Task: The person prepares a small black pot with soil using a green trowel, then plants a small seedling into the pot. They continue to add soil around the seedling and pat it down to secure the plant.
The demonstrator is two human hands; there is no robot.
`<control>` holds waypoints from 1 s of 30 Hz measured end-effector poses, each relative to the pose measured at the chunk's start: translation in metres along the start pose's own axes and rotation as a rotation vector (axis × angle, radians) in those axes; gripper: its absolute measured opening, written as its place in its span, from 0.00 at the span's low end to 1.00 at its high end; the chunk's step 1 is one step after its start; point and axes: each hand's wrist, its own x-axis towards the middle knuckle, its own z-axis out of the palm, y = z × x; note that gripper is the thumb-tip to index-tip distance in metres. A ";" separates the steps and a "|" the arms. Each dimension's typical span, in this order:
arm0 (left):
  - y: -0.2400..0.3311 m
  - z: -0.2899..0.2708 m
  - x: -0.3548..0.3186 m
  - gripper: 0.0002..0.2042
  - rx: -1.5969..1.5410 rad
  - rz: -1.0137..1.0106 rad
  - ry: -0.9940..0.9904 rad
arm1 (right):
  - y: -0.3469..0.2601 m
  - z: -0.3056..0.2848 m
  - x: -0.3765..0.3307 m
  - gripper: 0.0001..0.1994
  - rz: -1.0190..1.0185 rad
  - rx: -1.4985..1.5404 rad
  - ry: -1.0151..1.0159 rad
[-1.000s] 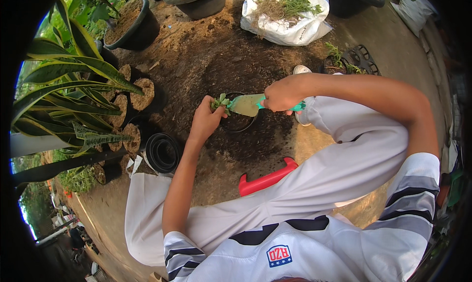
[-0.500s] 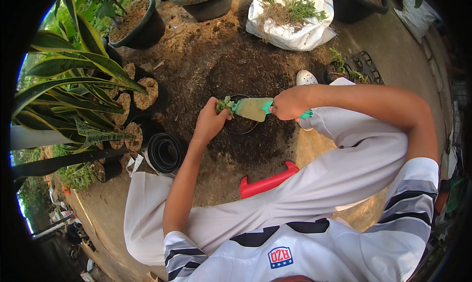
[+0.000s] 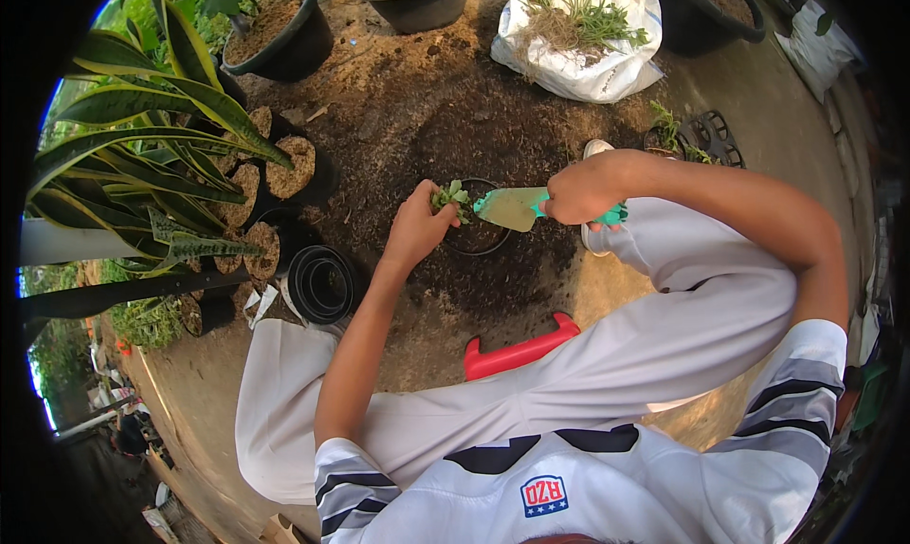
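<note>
A small leafy seedling [image 3: 451, 196] is pinched in the fingers of my left hand [image 3: 418, 224], at the left rim of a round black pot [image 3: 477, 252]. My right hand [image 3: 585, 191] is wrapped round the green handle of a hand trowel [image 3: 512, 208]. The trowel's pale blade lies across the pot, its tip pointing left toward the seedling and close to it. Blade and fingers cover part of the pot's opening, and I cannot make out how much soil is inside.
Dark loose soil [image 3: 474, 132] surrounds the pot. At left stand nested black pots [image 3: 322, 284] and potted snake plants [image 3: 142, 146]. A red plastic piece [image 3: 519, 348] lies before my legs. Beyond are a white sack with plants [image 3: 607, 70] and large black tubs [image 3: 417, 9].
The trowel blade has drawn slightly away from the seedling, to the right. Both hands keep their holds. The whole view has shifted a little.
</note>
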 end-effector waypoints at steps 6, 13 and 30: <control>-0.002 0.001 0.004 0.11 0.021 0.022 0.016 | 0.002 -0.017 -0.013 0.28 0.010 0.007 -0.013; -0.007 0.002 0.006 0.11 -0.003 0.013 0.007 | -0.006 -0.011 -0.013 0.25 0.004 -0.076 -0.036; -0.018 0.012 0.010 0.13 -0.048 0.139 0.047 | -0.001 -0.008 -0.006 0.23 -0.112 -0.223 0.025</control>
